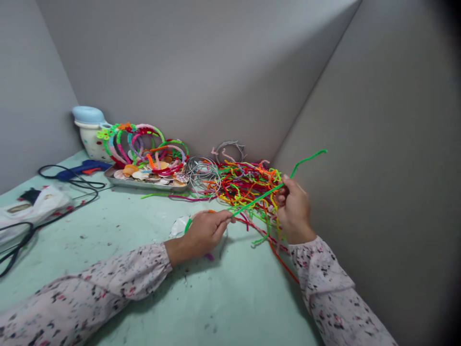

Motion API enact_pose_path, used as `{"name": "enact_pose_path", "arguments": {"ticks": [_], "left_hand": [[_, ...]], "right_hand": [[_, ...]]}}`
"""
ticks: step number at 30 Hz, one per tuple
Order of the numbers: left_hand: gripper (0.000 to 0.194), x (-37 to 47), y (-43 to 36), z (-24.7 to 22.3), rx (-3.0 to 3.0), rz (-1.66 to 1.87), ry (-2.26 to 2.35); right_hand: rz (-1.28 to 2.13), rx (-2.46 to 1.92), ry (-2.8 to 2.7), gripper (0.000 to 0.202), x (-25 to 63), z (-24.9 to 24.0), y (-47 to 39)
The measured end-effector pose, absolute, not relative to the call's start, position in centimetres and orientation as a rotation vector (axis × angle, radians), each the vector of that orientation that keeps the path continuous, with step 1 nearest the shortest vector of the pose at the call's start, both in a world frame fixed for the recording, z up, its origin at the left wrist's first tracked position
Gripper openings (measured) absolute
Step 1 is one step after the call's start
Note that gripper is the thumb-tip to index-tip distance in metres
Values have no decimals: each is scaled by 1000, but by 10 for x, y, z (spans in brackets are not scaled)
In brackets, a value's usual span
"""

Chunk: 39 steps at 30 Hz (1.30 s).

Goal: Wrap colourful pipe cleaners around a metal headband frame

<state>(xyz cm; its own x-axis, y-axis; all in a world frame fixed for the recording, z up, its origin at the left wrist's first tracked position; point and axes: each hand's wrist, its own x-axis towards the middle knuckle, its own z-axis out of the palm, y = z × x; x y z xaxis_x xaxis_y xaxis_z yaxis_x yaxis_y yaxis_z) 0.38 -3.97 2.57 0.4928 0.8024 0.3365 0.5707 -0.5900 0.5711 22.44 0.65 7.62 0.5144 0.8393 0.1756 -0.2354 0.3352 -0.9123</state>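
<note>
A bright green pipe cleaner [257, 199] stretches between my hands over the table. My left hand [205, 234] pinches its lower end between thumb and fingers. Farther up, my right hand [294, 207] is closed on it, and the free end bends up and to the right past the thumb. Behind and below the hands lies a tangled heap of coloured pipe cleaners [241, 185]. Some strands hang down near my right wrist. Partly hidden behind my left hand is a round clear piece [179, 226] with green and orange by its edge.
A metal tray [147, 184] holds shells and fuzzy coloured hoops [144, 139]. Beside it lie coils of silvery wire [204, 175]. At left are a blue glue gun [84, 168], a black cable [97, 185], a plastic bag [54, 199] and a white container with a blue top [91, 132]. Grey walls enclose the table.
</note>
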Motion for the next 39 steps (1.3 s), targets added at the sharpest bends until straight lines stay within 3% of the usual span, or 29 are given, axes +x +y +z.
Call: {"name": "enact_pose_path", "arguments": {"ticks": [10, 16, 24, 35, 39], "left_hand": [[31, 4, -38, 22, 2338, 817, 1139], [31, 0, -32, 10, 2239, 871, 1143], [29, -1, -32, 8, 2196, 900, 1125], [35, -2, -34, 9, 2400, 811, 1143], [36, -2, -34, 11, 2417, 815, 1107]], "right_hand": [[995, -911, -673, 28, 230, 73, 12], [1183, -956, -683, 17, 231, 77, 12], [832, -1011, -907, 26, 246, 90, 8], [-102, -1329, -1167, 38, 263, 116, -14], [-114, -1335, -1164, 38, 267, 121, -15]]}}
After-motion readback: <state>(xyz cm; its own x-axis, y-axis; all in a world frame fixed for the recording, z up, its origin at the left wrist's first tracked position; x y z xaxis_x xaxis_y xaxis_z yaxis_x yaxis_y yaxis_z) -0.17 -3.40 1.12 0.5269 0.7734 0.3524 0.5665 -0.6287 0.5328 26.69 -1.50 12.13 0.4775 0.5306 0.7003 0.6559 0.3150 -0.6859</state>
